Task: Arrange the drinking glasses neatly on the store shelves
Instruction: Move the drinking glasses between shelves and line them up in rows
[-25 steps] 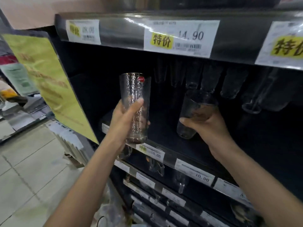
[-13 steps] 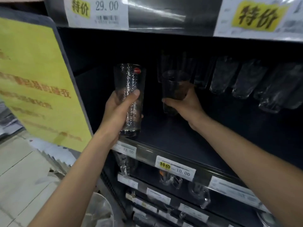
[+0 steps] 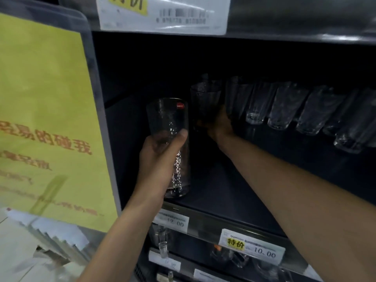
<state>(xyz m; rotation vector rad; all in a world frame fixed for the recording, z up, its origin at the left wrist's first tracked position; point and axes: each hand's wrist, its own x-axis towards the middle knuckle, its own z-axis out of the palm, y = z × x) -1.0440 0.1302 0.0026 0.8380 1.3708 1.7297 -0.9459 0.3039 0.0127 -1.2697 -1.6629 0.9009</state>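
Note:
My left hand (image 3: 160,157) grips a tall textured glass (image 3: 168,127) with a red sticker near its rim, held upright at the front left of the dark shelf (image 3: 234,192). My right hand (image 3: 218,127) reaches deep into the shelf and holds a second glass (image 3: 205,100) at the left end of a back row of glasses (image 3: 284,106). Whether that second glass rests on the shelf is hidden in the dark.
A yellow sign (image 3: 44,119) in a clear holder stands close on the left. The upper shelf edge with a price tag (image 3: 162,15) hangs overhead. Price labels (image 3: 252,247) line the shelf front, with more glassware (image 3: 162,241) on lower shelves.
My right hand has carried its glass farther back toward the left end of the row. My left hand has lowered the tall glass to the shelf front. The view has moved closer and left.

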